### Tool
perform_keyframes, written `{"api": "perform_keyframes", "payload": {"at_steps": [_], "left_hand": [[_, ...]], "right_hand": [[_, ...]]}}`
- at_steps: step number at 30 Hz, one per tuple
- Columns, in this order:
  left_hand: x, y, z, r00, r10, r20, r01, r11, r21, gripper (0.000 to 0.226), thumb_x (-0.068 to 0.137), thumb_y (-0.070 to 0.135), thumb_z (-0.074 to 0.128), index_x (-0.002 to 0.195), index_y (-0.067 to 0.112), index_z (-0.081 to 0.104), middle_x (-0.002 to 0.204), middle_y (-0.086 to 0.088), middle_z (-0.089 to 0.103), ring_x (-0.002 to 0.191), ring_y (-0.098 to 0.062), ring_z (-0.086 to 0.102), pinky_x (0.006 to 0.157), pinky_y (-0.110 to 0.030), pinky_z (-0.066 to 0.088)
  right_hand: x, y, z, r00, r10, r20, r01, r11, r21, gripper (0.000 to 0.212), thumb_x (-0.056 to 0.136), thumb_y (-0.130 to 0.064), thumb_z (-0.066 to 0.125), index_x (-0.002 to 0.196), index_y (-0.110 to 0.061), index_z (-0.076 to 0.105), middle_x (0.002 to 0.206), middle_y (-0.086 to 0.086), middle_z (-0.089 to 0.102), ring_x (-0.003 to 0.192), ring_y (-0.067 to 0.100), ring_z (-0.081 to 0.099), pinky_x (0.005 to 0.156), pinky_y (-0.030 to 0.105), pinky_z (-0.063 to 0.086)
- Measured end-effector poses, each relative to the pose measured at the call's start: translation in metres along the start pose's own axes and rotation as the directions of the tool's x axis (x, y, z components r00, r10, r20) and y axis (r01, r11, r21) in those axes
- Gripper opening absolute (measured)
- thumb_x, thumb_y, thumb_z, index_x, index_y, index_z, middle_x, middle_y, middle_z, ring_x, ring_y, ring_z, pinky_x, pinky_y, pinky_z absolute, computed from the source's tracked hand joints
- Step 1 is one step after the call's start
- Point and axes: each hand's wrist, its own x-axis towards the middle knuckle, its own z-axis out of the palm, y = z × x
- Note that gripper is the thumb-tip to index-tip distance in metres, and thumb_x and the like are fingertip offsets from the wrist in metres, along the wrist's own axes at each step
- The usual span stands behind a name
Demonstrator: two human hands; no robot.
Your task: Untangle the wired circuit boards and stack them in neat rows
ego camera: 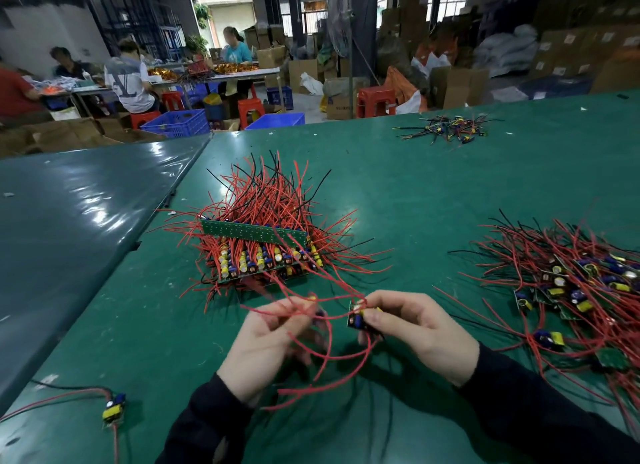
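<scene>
Two hands: right grip pinches small board; left grip holds red wires.

Beyond our green counter we see blue plastic crates and red stools on the floor. At a far table several people sit or stand working. Cardboard boxes are stacked along the right wall, with white sacks heaped among them.

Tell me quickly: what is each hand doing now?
Left hand: pinches thin red wires.
Right hand: grips a small green circuit board with yellow and blue parts.
</scene>
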Motion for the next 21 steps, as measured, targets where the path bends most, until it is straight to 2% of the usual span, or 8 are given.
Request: {"api": "perform_keyframes", "payload": {"at_steps": [2, 4, 6, 9, 12, 16, 18, 21], "left_hand": [[0.004, 0.002, -0.004, 0.976, 0.019, -0.218, -0.022, 1.0, -0.013, 0.011, 0.084, 0.003, 0.059, 0.074, 0.004, 0.064, 0.066, -0.011, 0.066, 0.048, -0.018, 0.06, 0.039, -0.02, 0.046], [0.007, 0.005, -0.008, 0.942, 0.066, -0.33, -0.065, 0.998, 0.013, 0.012, 0.088, -0.001, 0.057, 0.077, 0.001, 0.061, 0.066, -0.011, 0.061, 0.051, -0.019, 0.056, 0.04, -0.02, 0.047], [0.007, 0.009, -0.008, 0.905, 0.15, -0.398, -0.148, 0.988, 0.036, 0.008, 0.087, 0.003, 0.059, 0.08, 0.002, 0.061, 0.065, -0.008, 0.059, 0.048, -0.014, 0.054, 0.04, -0.019, 0.045], [0.006, 0.014, -0.011, 0.812, 0.273, -0.516, -0.274, 0.959, 0.076, 0.009, 0.087, 0.007, 0.062, 0.079, 0.006, 0.062, 0.06, 0.001, 0.064, 0.045, -0.007, 0.056, 0.039, -0.014, 0.041], [0.004, 0.022, -0.021, 0.736, 0.265, -0.623, -0.344, 0.939, -0.007, 0.008, 0.09, 0.014, 0.061, 0.082, 0.012, 0.062, 0.063, 0.003, 0.068, 0.047, -0.004, 0.058, 0.04, -0.012, 0.04], [0.0, 0.03, -0.024, 0.671, 0.272, -0.69, -0.436, 0.897, -0.071, 0.005, 0.091, 0.019, 0.058, 0.092, 0.022, 0.055, 0.065, 0.005, 0.07, 0.046, -0.004, 0.059, 0.04, -0.011, 0.038], [0.0, 0.029, -0.021, 0.701, 0.309, -0.643, -0.448, 0.892, -0.06, 0.007, 0.087, 0.022, 0.06, 0.093, 0.023, 0.057, 0.068, 0.004, 0.071, 0.046, -0.005, 0.059, 0.04, -0.011, 0.039], [-0.002, 0.026, -0.009, 0.806, 0.36, -0.47, -0.417, 0.909, -0.018, 0.019, 0.077, 0.025, 0.062, 0.094, 0.019, 0.066, 0.073, -0.005, 0.072, 0.047, -0.008, 0.059, 0.039, -0.013, 0.04]], "right_hand": [[-0.001, 0.002, -0.002, 1.0, 0.023, -0.007, -0.024, 0.988, -0.153, 0.007, 0.086, -0.021, 0.066, 0.083, -0.015, 0.069, 0.074, -0.002, 0.067, 0.071, 0.007, 0.057, 0.071, 0.023, 0.045], [-0.005, 0.005, 0.0, 0.999, 0.027, 0.02, -0.017, 0.913, -0.407, 0.006, 0.082, -0.026, 0.07, 0.083, -0.02, 0.073, 0.075, 0.003, 0.068, 0.07, 0.007, 0.059, 0.072, 0.028, 0.048], [-0.009, 0.009, 0.004, 0.999, -0.004, 0.043, 0.029, 0.799, -0.601, 0.017, 0.077, -0.034, 0.067, 0.087, -0.022, 0.075, 0.079, 0.002, 0.067, 0.077, 0.009, 0.06, 0.077, 0.031, 0.049], [-0.009, 0.007, 0.002, 0.998, -0.065, -0.007, 0.045, 0.748, -0.662, 0.021, 0.076, -0.036, 0.064, 0.088, -0.023, 0.075, 0.08, -0.005, 0.066, 0.083, 0.007, 0.057, 0.079, 0.029, 0.048], [-0.007, 0.004, -0.004, 0.991, -0.129, -0.041, 0.059, 0.685, -0.726, 0.02, 0.075, -0.035, 0.065, 0.088, -0.026, 0.076, 0.08, -0.01, 0.061, 0.088, 0.006, 0.052, 0.08, 0.025, 0.045], [-0.008, 0.005, -0.005, 0.999, -0.036, 0.011, 0.029, 0.559, -0.829, 0.031, 0.074, -0.042, 0.059, 0.101, -0.034, 0.073, 0.115, -0.012, 0.053, 0.117, 0.009, 0.039, 0.1, 0.034, 0.034], [-0.006, 0.002, -0.004, 1.0, 0.021, 0.016, 0.001, 0.586, -0.811, 0.049, 0.069, -0.04, 0.055, 0.117, -0.033, 0.065, 0.128, -0.012, 0.045, 0.126, 0.006, 0.033, 0.106, 0.033, 0.029], [-0.004, -0.006, -0.002, 0.997, -0.047, -0.053, 0.009, 0.83, -0.558, 0.05, 0.067, -0.03, 0.059, 0.117, -0.026, 0.063, 0.123, -0.01, 0.054, 0.121, 0.005, 0.046, 0.104, 0.028, 0.034]]}}
